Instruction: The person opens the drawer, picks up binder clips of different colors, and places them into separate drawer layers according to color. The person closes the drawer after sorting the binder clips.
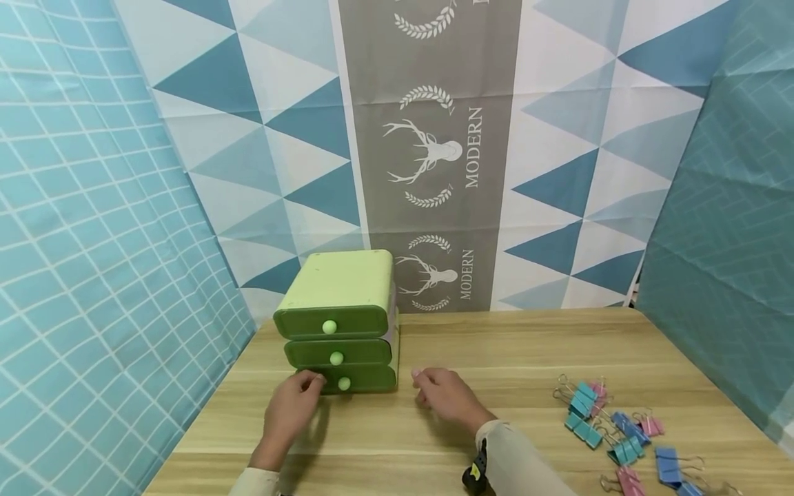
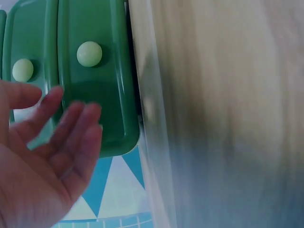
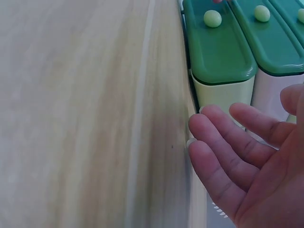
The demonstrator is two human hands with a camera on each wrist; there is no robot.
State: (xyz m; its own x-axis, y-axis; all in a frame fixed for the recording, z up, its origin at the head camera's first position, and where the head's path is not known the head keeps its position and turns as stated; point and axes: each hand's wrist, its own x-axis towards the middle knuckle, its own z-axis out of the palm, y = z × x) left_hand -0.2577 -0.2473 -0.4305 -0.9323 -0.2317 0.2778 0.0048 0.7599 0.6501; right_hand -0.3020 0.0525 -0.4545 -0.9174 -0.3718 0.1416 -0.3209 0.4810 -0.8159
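A small drawer unit (image 1: pixel 338 275) with three green drawers and pale round knobs stands on the wooden table. My left hand (image 1: pixel 293 406) is in front of the lowest drawer (image 1: pixel 369 379), left of its knob (image 2: pixel 89 53). Its fingers are loosely bent and hold nothing; whether they touch the drawer front I cannot tell. To the right of the unit, my right hand (image 1: pixel 449 396) hovers over the table with relaxed fingers (image 3: pixel 223 147) and nothing in them. The middle drawer (image 1: pixel 366 352) and top drawer (image 1: pixel 360 320) sit above, all three appearing closed or nearly so.
Several binder clips in teal (image 1: pixel 583 399), blue (image 1: pixel 668 466) and pink (image 1: pixel 630 481) lie scattered on the right of the table (image 1: pixel 496 351). A patterned curtain (image 1: pixel 434 227) hangs behind, with blue tiled cloth (image 1: pixel 93 241) on the left and a teal cloth (image 1: pixel 726 227) on the right.
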